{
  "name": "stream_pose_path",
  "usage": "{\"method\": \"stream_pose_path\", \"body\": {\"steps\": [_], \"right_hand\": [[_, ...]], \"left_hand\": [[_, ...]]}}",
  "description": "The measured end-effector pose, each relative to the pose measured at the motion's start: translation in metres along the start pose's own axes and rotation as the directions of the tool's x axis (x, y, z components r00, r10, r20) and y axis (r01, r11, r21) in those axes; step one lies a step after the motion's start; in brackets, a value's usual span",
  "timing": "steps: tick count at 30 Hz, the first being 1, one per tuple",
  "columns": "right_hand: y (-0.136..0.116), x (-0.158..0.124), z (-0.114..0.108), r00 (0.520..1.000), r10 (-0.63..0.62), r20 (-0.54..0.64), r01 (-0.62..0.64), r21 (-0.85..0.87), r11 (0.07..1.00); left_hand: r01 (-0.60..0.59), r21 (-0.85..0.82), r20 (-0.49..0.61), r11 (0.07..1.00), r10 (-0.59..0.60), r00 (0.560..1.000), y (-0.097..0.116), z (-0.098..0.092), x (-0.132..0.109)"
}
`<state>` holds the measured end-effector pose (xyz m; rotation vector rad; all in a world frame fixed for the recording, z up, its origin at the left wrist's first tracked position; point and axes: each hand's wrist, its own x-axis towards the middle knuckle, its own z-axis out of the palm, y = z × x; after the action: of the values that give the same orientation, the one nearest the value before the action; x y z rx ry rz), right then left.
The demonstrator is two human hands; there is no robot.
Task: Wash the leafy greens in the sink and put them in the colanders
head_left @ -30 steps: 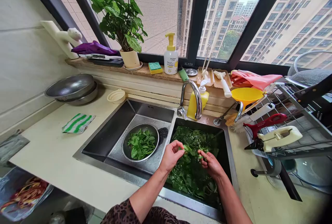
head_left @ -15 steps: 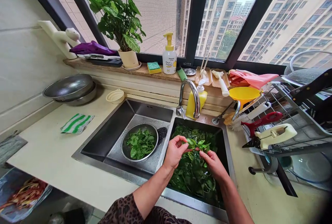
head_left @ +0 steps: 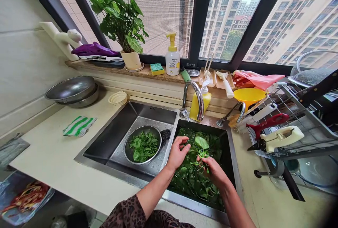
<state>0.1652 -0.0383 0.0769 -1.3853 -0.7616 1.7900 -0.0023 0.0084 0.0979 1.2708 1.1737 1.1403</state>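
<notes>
Right hand (head_left: pixel 213 171) has a leafy sprig (head_left: pixel 202 143) pinched between thumb and fingers, thin stems bunched at the tips, one broad leaf standing up above them. Sprig is lower center-right of frame, held over the right basin (head_left: pixel 232 161). Left hand (head_left: pixel 176 154) is just left of it: thumb and forefinger curled but spread, gap between the tips. A thin stem comes near those tips; can't tell if it touches them.

Below both hands: loose wet greens (head_left: pixel 188 182) covering most of the right basin. Left of that, near center of frame, a metal bowl (head_left: pixel 144 163) sits on the floor of the left basin (head_left: pixel 105 145), with a heap of leaves (head_left: pixel 142 147) in it, look like the same kind. Faucet (head_left: pixel 201 106) hangs just beyond the hands, no stream visible.

Step, my read: picking over the greens by hand, sprig by sprig, right holding, left plucking. This sprig doesn't look finished; leaf and stems are together in the right grip.

Next move calls for left thumb and forefinger closing on one stem, right pinch firm as the anchor. Wet stems probably slip, so a short pull close to the grip seems best.
</notes>
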Motion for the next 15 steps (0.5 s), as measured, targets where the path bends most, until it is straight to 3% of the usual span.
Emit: {"method": "stream_pose_path", "body": {"steps": [3, 7, 11, 15], "right_hand": [[-0.001, -0.001, -0.002, 1.000, -0.005, 0.019, 0.005, 0.020, 1.000], [0.002, 0.002, 0.000, 0.999, -0.032, 0.033, 0.032, 0.015, 0.999], [0.005, 0.003, -0.002, 0.995, 0.002, 0.098, -0.014, 0.125, 0.992], [0.009, 0.008, -0.010, 0.982, 0.043, 0.185, -0.088, 0.246, 0.965]], "left_hand": [[0.027, 0.052, 0.192, 0.998, -0.037, 0.981, -0.007, 0.000, -0.004], [0.190, -0.031, 0.170, 0.981, -0.182, 0.968, -0.013, 0.009, -0.008], [0.396, -0.169, 0.232, 0.903, -0.354, 0.906, -0.015, 0.008, -0.005], [0.439, -0.252, 0.216, 0.862, -0.392, 0.894, -0.024, 0.002, -0.001]]}}
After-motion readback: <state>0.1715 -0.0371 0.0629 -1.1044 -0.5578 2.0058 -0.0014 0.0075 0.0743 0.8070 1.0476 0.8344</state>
